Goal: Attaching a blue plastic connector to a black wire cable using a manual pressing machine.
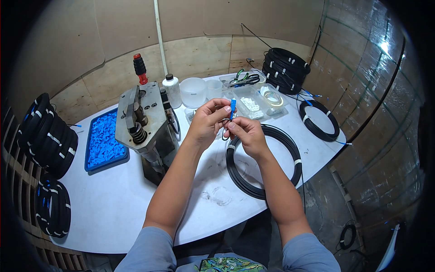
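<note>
Between my two hands, above the middle of the table, stands a blue fibre-optic connector (233, 105) on the end of a thin black cable. My left hand (209, 119) pinches the connector's side between thumb and fingers. Just below it, my right hand (247, 134) is closed with its fingertips on the black cable under the connector. A coil of black cable (231, 174), bound with white ties, lies on the table below my right hand and forearm. The fingers partly hide the cable where it meets the connector.
Left of my hands stands a metal press (152, 118) with a red-and-black handle. Beyond it is a blue tray (108, 166) of small blue parts. Clear tubs (193, 92), a white bottle (171, 90) and a bin of white pieces (250, 105) line the back. Cable stacks (285, 72) sit at both sides.
</note>
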`<action>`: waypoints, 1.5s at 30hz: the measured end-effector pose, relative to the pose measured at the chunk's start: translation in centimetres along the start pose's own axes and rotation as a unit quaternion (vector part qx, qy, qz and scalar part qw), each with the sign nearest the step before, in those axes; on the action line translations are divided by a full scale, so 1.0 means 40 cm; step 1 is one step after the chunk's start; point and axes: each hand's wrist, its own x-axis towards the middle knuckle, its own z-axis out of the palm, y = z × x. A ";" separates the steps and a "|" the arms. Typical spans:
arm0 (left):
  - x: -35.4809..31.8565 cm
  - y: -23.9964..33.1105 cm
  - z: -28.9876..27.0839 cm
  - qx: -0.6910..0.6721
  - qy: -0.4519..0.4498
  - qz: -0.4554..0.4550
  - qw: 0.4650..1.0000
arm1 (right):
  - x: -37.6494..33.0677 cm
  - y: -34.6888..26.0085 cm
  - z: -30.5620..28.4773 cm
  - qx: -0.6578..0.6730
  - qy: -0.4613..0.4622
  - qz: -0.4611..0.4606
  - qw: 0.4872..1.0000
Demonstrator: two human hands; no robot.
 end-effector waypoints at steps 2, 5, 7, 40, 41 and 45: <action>0.003 -0.003 -0.006 0.004 0.000 0.003 1.000 | 0.000 0.002 -0.001 -0.001 -0.004 -0.001 1.000; 0.003 -0.003 -0.008 0.002 0.005 0.013 1.000 | -0.001 -0.003 0.005 0.003 -0.003 0.005 1.000; 0.004 -0.002 -0.006 0.007 0.015 0.015 1.000 | -0.001 -0.005 0.008 0.005 -0.001 0.006 1.000; -0.012 0.010 0.027 0.129 -0.035 0.117 0.984 | 0.003 0.008 0.003 0.020 0.072 -0.045 0.996; -0.010 0.007 0.026 0.124 -0.022 0.111 0.986 | 0.002 0.008 -0.003 0.006 0.061 -0.046 0.997; -0.005 0.002 0.016 0.086 -0.008 0.073 0.994 | -0.003 0.007 -0.006 0.021 0.040 -0.041 0.998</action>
